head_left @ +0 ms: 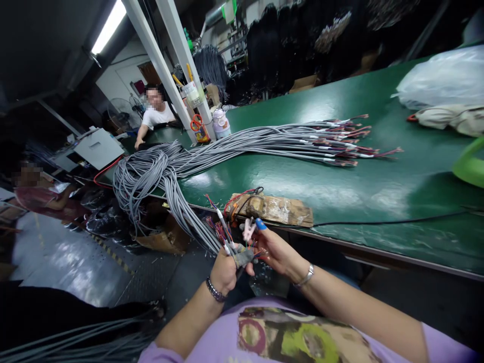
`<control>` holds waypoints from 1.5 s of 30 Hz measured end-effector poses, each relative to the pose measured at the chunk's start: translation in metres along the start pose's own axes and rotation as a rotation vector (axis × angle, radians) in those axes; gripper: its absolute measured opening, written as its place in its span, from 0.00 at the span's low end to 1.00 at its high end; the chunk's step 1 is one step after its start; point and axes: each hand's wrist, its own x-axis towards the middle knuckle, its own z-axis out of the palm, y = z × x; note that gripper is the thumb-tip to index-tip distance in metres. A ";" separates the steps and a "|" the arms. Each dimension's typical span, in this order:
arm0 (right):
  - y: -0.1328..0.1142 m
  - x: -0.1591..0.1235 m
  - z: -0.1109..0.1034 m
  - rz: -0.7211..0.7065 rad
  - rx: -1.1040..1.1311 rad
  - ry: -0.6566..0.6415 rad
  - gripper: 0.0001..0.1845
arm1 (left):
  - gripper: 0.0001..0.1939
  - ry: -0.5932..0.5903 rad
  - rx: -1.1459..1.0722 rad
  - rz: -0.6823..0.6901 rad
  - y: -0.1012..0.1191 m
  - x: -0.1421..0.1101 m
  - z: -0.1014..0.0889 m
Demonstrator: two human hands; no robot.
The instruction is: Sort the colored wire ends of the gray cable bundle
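My left hand (226, 269) is closed around the ends of several grey cables (194, 222), close to the front edge of the bench. White sleeves and thin red, blue and dark wires (220, 231) stick out above it. Worn grey wrapping (244, 257) covers the fingertips of this hand. My right hand (275, 249), with a blue cover on one fingertip, pinches thin coloured wires (260, 253) beside the left fingers. At its fingertips is a pale pinkish piece (248, 229), which I cannot make out clearly.
A long bundle of grey cables (242, 141) lies across the green bench (378, 201). A worn wooden block (287, 209) with wires sits at the front edge. Scissors (196, 122) and a lilac container (221, 123) stand by a post. Plastic bags (446, 75) lie right; two people are left.
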 end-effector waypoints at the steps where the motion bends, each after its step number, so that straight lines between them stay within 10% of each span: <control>1: -0.001 -0.001 0.001 0.023 0.029 0.017 0.17 | 0.14 0.002 -0.001 -0.004 0.001 -0.002 0.000; 33: -0.001 -0.001 0.001 0.069 0.120 0.031 0.14 | 0.14 0.103 0.002 0.051 0.002 -0.015 0.005; 45: 0.005 0.000 -0.003 -0.240 -0.203 0.088 0.20 | 0.13 0.135 0.021 0.132 -0.001 -0.011 0.011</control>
